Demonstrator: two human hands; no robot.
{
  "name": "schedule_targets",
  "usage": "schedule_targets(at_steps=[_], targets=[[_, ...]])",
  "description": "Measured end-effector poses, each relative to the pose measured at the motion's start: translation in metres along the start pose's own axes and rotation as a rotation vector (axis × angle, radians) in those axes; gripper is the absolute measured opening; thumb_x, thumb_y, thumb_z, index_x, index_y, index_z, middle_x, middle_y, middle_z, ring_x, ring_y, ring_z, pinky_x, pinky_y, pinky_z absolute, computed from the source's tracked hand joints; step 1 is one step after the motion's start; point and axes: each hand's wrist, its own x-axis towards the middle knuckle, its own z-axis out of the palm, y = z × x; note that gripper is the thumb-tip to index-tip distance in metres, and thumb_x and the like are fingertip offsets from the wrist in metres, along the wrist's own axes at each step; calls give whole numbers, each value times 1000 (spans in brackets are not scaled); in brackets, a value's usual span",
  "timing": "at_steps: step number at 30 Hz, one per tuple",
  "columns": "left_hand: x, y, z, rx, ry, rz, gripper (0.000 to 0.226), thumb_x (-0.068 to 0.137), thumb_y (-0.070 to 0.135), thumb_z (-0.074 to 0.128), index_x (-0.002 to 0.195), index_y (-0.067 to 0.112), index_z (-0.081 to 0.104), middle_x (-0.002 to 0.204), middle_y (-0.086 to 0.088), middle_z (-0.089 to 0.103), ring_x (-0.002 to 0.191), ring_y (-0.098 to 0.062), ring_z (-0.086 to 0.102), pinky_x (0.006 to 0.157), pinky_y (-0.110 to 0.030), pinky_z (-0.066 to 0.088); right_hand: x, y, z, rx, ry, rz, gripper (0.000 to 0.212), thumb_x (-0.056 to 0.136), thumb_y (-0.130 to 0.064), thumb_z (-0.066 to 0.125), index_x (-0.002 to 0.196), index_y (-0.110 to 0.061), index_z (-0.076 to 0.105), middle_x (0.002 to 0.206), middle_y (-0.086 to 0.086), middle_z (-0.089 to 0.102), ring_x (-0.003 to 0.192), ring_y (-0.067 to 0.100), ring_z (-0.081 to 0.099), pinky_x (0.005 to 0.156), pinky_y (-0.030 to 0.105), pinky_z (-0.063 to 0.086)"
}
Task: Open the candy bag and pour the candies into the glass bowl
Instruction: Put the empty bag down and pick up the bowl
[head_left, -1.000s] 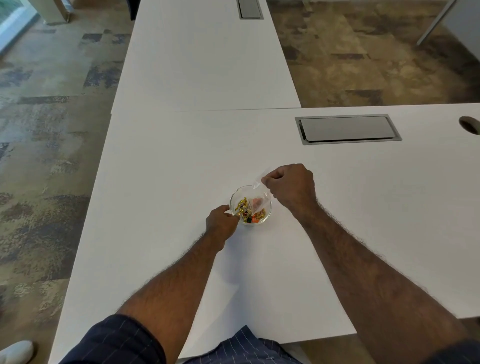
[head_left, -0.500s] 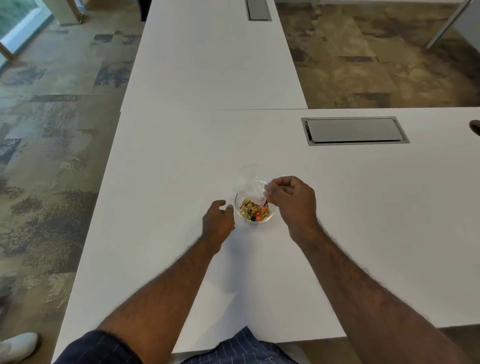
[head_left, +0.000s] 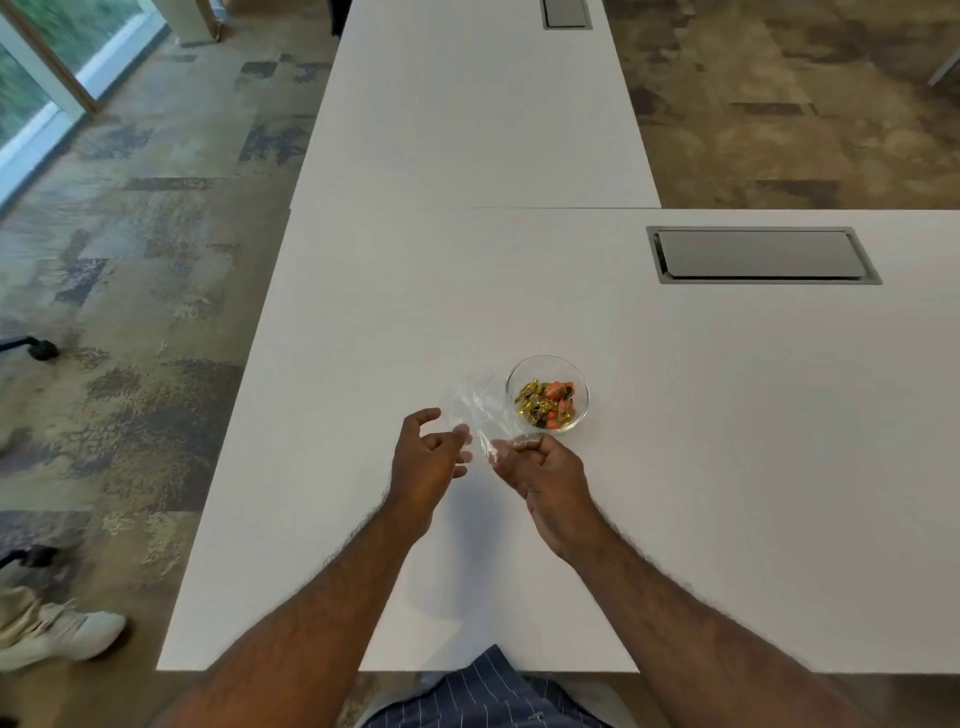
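Little left to spoil, judging by the layout, but some risks remain: could knock the small round clear glass bowl (head_left: 547, 393) with the right hand (head_left: 540, 470), curled just below the bowl's near rim and pinching a corner of the thin crumpled transparent plastic candy bag (head_left: 478, 410); a careless swing of that wrist toward the bowl might slide or tip it and scatter sweets across the white matte surface (head_left: 727, 441). Could also drag the limp film across the bowl's left rim, where bag and glass seem to overlap or touch, though hard to tell through clear plastic. Might miss a last sweet clinging inside the bag, since see-through folds and glare hide the interior; appears empty, yet not certain. Left hand (head_left: 428, 460), just left of the right hand and below-left of the bowl, half open with fingers loosely spread, reaching at the bag's lower edge, possibly brushing it, not clearly gripping. Bag: colourless, wrinkled, slack, held up just left of the bowl, light enough to flutter or slip from a weak pinch. Bowl: upright, resting flat, holding a low heap of gold-foil and orange wrapped candies (head_left: 546, 406) with a few dark pieces, well under the rim. Pouring apparently done.
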Motion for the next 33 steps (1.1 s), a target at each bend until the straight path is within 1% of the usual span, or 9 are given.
schedule_targets(at_steps=[8, 11, 13, 16, 20, 22, 24, 27, 33], targets=[[-3, -41, -26, 261, 62, 61, 33, 87, 5, 60, 111, 26, 54, 87, -2, 69, 68, -13, 67, 64, -25, 54, -7, 45, -13, -449, -23, 157, 29, 80, -26, 78, 101, -14, 62, 101, 12, 73, 88, 22, 71, 88, 38, 59], [-2, -57, -35, 381, 34, 54, 30, 89, 10, 59, 114, 26, 57, 87, 0, 68, 70, -14, 66, 57, -21, 49, -10, 51, -16, -808, 51, 51, 50, 78, -44, 75, 118, -20, 54, 99, -2, 70, 84, 10, 68, 71, 21, 55], [-2, -67, -39, 483, 0, 57, 29, 91, 12, 59, 118, 23, 58, 90, -2, 67, 76, -18, 67, 61, -26, 53, -12, 57, -20, -1054, 53, -115, 60, 82, -46, 70, 132, -21, 47, 118, -1, 64, 101, 14, 65, 81, 23, 53], [-1, -77, -41, 635, -29, 74, 32, 92, 17, 59, 124, 20, 58, 91, 0, 67, 77, -17, 65, 69, -27, 54, -9, 64, -27, -1477, -112, -357, 66, 93, -43, 55, 151, -24, 27, 158, 0, 32, 143, 20, 33, 112, 34, 36], [-10, -87, -39, 884, 43, 239, 44, 92, 38, 57, 131, 18, 52, 120, -6, 63, 99, -21, 66, 83, -30, 53, 1, 70, -24, -1773, -336, -452, 71, 100, -44, 39, 156, -24, 0, 166, -4, -8, 153, 19, -4, 122, 36, 11], [-17, -94, -38, 1056, 100, 368, 57, 93, 50, 48, 140, 20, 43, 144, -7, 50, 126, -25, 55, 95, -36, 51, 5, 72, -21, -1830, -388, -457, 72, 100, -47, 36, 155, -24, -5, 165, -4, -15, 152, 18, -12, 122, 37, 3], [-21, -98, -35, 1218, 31, 463, 68, 95, 57, 33, 152, 22, 23, 162, -5, 22, 148, -26, 25, 113, -41, 31, 8, 73, -20, -1886, -403, -486, 73, 101, -49, 32, 155, -23, -9, 163, -4, -20, 151, 19, -16, 121, 38, -3], [-16, -106, -34, 1368, -133, 514, 71, 96, 61, 12, 153, 27, -11, 161, 6, -20, 149, -16, -18, 120, -36, -1, 12, 76, -19, -1934, -419, -516, 69, 101, -51, 21, 154, -21, -10, 158, -4, -25, 150, 19, -17, 120, 38, -9], [-5, -114, -42, 1443, -231, 499, 71, 93, 63, 1, 150, 25, -18, 159, 8, -25, 147, -13, -23, 120, -34, -9, 21, 82, -32, -1936, -434, -416, 73, 98, -60, 16, 154, -22, -12, 162, -5, -20, 151, 14, -16, 119, 34, -10]])
